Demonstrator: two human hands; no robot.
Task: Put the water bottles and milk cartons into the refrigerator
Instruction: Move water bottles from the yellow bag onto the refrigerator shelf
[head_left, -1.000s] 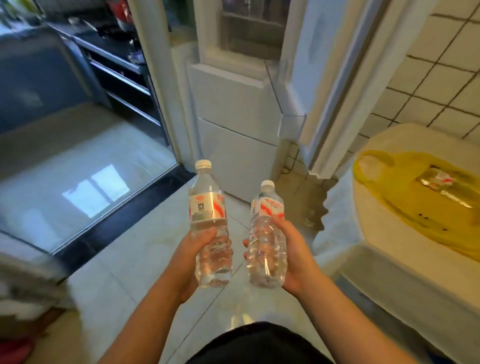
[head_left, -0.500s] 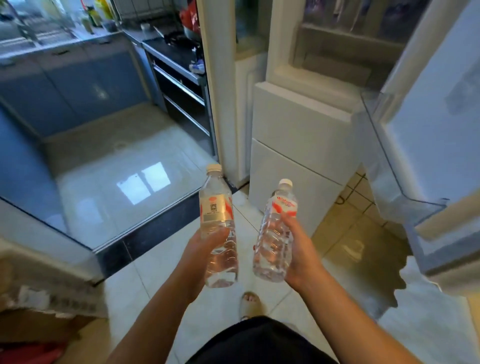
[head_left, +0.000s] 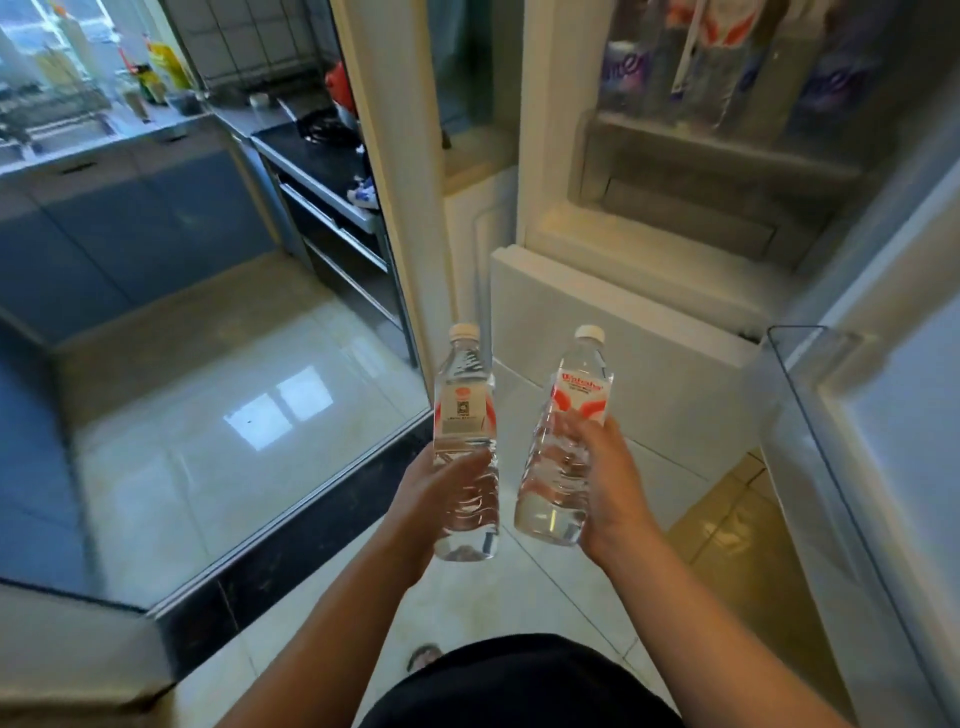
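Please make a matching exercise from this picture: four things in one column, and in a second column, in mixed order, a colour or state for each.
Things:
1 left bottle
2 right bottle
3 fridge door
4 cabinets

States:
A blue
B open
C upright in left hand
D tilted in right hand

Pairs: 1-C; 2-D; 3-B; 4-A

Both arms bare, reaching forward from near edge; left forearm (head_left: 337, 639) and right forearm (head_left: 711, 639) converge toward centre. Left hand (head_left: 436, 488) wrapped round lower half of left water bottle (head_left: 465, 415), thumb across near face, bottle upright. Right hand (head_left: 602, 483) grips right water bottle (head_left: 576, 415) at mid-body, top leaning slightly right. Hands level, side by side, just apart.
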